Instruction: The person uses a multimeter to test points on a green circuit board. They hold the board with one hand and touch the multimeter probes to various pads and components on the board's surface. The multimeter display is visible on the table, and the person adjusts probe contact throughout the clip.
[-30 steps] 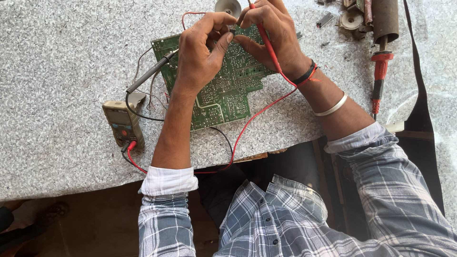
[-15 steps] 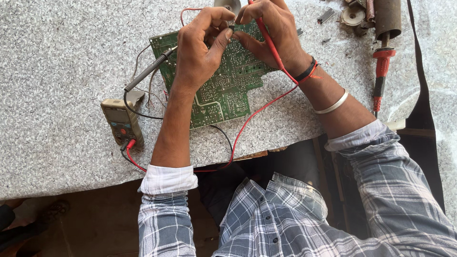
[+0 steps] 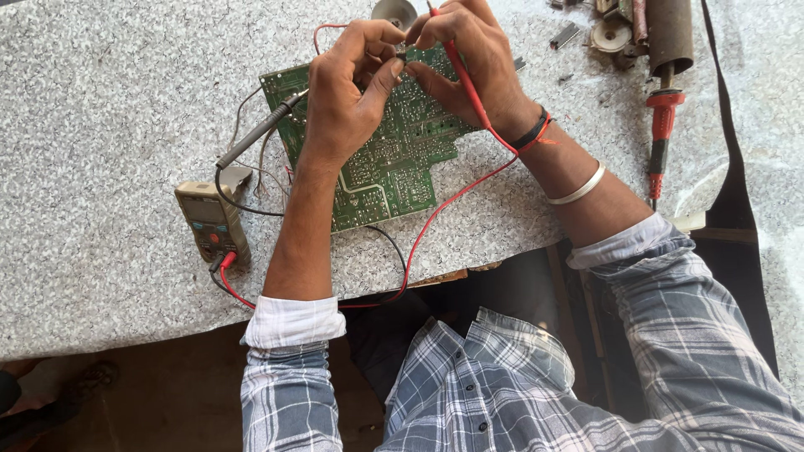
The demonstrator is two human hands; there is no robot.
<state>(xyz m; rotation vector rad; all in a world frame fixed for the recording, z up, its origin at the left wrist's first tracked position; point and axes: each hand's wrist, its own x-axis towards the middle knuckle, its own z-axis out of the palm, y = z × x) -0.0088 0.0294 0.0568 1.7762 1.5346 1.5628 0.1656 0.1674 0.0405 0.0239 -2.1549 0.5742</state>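
Hands meet over the far edge of the board

Both hands pinch together above the top edge of the green printed circuit board (image 3: pixel 381 159), which lies tilted on the speckled grey stone table (image 3: pixel 100 100). The right hand (image 3: pixel 465 63) grips the slim red test probe (image 3: pixel 461 75), its long axis slanting toward the wrist; the left hand (image 3: pixel 347 92) pinches a small dark part, its fingertips touching the right's. Compared with half a second earlier, the pose looks unchanged. The black probe (image 3: pixel 260 134) lies left, unused.

Red probe (image 3: pixel 459 71) tip behind fingers (image 3: pixel 435 33)
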